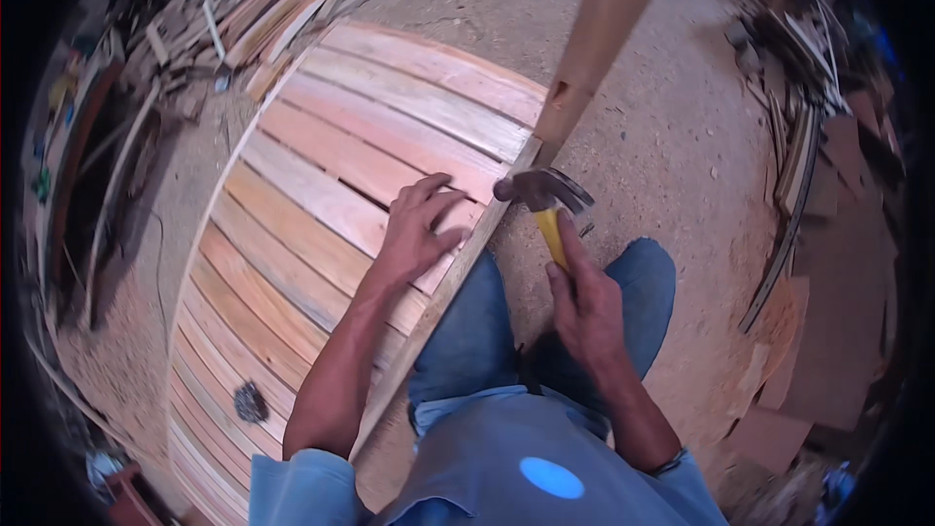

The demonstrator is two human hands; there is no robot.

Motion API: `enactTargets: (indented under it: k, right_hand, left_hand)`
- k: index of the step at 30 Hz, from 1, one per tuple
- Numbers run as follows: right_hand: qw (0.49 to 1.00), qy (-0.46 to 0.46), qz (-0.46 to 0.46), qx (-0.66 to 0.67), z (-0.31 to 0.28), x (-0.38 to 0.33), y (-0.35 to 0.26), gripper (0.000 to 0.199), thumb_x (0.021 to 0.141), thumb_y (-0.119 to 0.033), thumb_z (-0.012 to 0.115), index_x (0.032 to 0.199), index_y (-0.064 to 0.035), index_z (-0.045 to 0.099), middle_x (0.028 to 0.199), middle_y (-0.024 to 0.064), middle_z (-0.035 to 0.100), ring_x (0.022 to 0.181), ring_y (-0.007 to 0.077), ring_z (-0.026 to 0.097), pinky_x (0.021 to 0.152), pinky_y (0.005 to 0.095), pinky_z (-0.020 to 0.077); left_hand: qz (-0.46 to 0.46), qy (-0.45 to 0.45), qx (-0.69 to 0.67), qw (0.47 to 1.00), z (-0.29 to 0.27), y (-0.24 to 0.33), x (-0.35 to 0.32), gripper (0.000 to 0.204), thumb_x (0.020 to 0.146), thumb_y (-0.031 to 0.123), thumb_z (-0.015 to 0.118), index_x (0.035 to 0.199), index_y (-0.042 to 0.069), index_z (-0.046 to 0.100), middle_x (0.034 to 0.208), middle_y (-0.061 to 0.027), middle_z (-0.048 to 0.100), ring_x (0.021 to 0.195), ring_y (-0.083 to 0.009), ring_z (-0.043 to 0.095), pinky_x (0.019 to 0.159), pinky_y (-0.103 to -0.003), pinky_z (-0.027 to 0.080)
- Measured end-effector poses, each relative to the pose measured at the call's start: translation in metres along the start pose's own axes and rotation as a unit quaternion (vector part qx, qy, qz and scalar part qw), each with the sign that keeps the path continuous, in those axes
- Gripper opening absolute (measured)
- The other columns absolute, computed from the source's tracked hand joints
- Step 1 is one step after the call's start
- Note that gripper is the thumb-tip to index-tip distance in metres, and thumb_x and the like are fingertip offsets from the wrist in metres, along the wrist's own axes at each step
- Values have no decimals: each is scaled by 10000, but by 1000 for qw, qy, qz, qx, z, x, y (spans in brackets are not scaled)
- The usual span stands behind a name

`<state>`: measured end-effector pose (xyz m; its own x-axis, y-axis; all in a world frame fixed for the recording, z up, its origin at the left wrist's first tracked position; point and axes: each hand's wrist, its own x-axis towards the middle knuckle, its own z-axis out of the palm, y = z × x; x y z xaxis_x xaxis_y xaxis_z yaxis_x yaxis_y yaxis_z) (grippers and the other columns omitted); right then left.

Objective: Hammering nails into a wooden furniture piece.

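In my right hand (586,307) is a claw hammer (547,232) with a yellow handle and a dark metal head. The hammer's striking face is over the right edge of a slatted wooden panel (326,141), by its narrow edge rail (443,297). My left hand (421,226) rests on the slats just left of that rail, fingers bent and thumb held apart. Nothing shows between its fingers. A small dark clump (250,401), perhaps nails, lies on the slats near my left elbow.
A wooden post (604,49) rises beside the panel's far right corner. Scrap wood (268,24) is heaped at the far left. Brown flat sheets (828,331) and long strips (791,205) lie along the right side. The dirt floor (682,136) is strewn with shavings.
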<state>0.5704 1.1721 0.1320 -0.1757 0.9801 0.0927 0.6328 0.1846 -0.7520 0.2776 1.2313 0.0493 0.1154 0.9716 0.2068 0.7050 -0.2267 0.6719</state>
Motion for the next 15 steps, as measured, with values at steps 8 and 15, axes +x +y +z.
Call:
enactTargets:
  k: [8,15]
  right_hand:
    - [981,14,184,53,-27,-50,69,707,1127,-56,664,1789,-193,456,987,209,750,787,192,654,807,352,581]
    - [952,15,292,95,-12,-75,106,707,1152,-79,655,1809,-212,432,919,12,676,796,117,620,756,297,554]
  left_hand:
    - [84,-167,144,972,-37,-30,8,980,971,598,804,1752,99,487,1832,-147,443,1727,-434,314,1403,-625,192]
    - [85,-157,189,966,-36,-28,10,978,951,607,792,1759,148,488,1819,-100,457,1699,-391,356,1407,-611,190]
